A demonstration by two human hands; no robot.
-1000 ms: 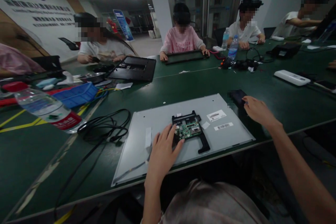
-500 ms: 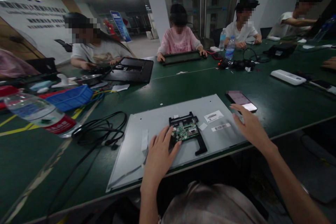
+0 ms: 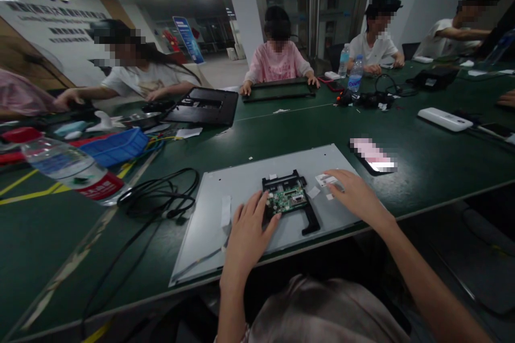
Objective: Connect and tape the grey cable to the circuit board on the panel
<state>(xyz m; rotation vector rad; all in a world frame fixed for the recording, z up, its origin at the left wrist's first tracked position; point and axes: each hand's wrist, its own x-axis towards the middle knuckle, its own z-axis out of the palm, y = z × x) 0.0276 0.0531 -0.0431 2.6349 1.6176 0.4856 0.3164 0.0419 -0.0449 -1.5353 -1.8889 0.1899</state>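
Fingers (image 3: 247, 209) of the left hand (image 3: 246, 233) spread loosely over the left end of a green circuit board (image 3: 287, 200), hiding it; whether they grip cannot be told. The right hand (image 3: 358, 195), thumb and fingers parted, partly covers a printed label (image 3: 323, 179) too small to read. Board and black bracket (image 3: 311, 221) sit midway on a grey panel (image 3: 205, 230) along the worktop's near edge. Left of the panel, the red label (image 3: 98, 188) on a bottle (image 3: 60, 158) shows blurred characters; wall lettering (image 3: 64, 19) is illegible.
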